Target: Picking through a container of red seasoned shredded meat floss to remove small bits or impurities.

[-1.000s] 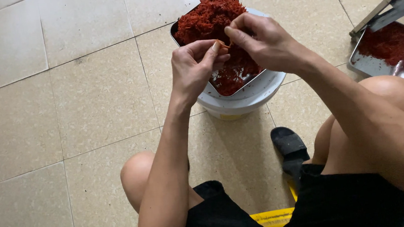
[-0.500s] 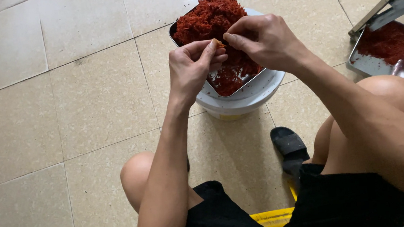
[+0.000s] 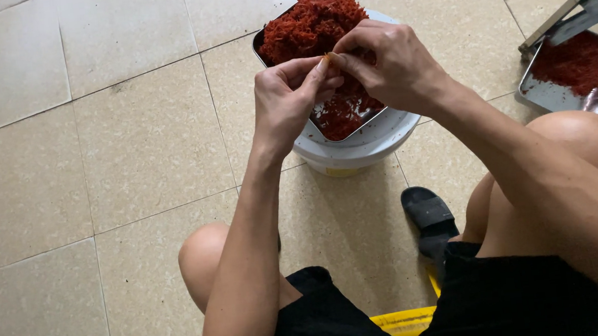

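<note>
both hands pinch one small orange bit, left hand and right hand fingertips meeting | over metal tray of red shreds – tray rests atop white bucket | second tray at floor's right edge

I take this for a home food-preparation spot, worked at floor level rather than at a counter. I see a beige tiled floor with a white plastic bucket standing on it, a steel tray of red shredded food resting on top of the bucket, a second steel tray to its right, and a black slipper just in front of the bucket.
</note>
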